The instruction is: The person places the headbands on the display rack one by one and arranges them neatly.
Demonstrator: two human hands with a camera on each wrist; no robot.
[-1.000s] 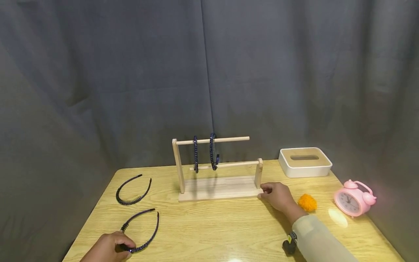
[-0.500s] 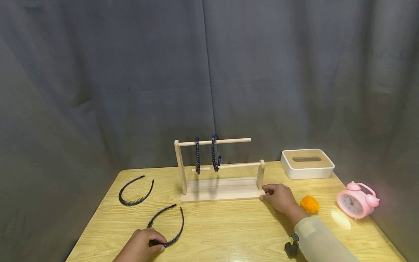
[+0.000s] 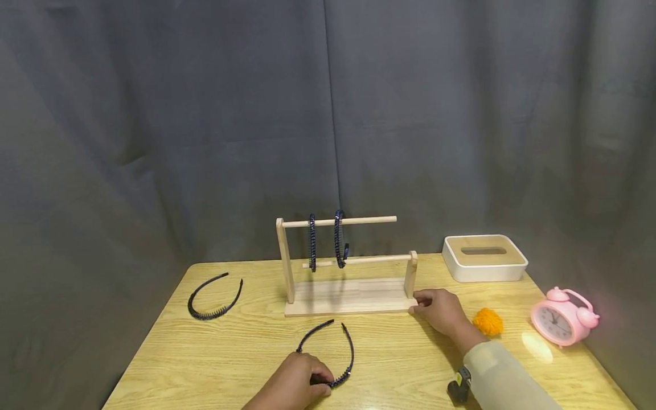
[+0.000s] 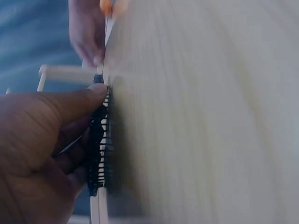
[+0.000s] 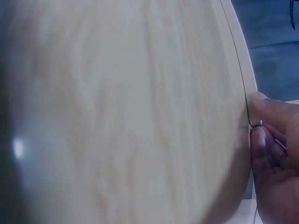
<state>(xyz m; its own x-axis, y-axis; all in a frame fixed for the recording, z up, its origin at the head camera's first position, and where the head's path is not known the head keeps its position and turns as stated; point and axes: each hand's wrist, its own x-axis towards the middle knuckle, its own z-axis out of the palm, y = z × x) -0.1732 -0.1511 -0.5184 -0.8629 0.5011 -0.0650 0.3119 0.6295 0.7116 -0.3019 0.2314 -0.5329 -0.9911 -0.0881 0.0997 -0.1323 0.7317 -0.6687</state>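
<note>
My left hand (image 3: pixel 297 380) pinches a dark toothed headband (image 3: pixel 351 356) by its curved middle, low over the table's front, with its two tips pointing away from me. In the left wrist view the thumb lies across the dark headband (image 4: pixel 98 149). A wooden display rack (image 3: pixel 353 296) with two horizontal rods stands at the back. Its upper rod carries two similar headbands, one on the left (image 3: pixel 312 245) and one (image 3: pixel 337 245) beside it. My right hand (image 3: pixel 442 313) grips the front right corner of the rack's base; thumb and fingers (image 5: pixel 264 144) meet at that corner.
Another dark headband (image 3: pixel 207 315) lies on the table (image 3: pixel 169 364) at the left. Right of the rack are a white tissue box (image 3: pixel 487 272) with a wooden lid, an orange pom-pom (image 3: pixel 488 322) and a pink alarm clock (image 3: pixel 558 322). A grey curtain (image 3: pixel 236 142) hangs behind.
My left hand has carried the headband to the right, from the table's left front to in front of the rack. The right hand stays at the rack's corner. The view shifts slightly.
</note>
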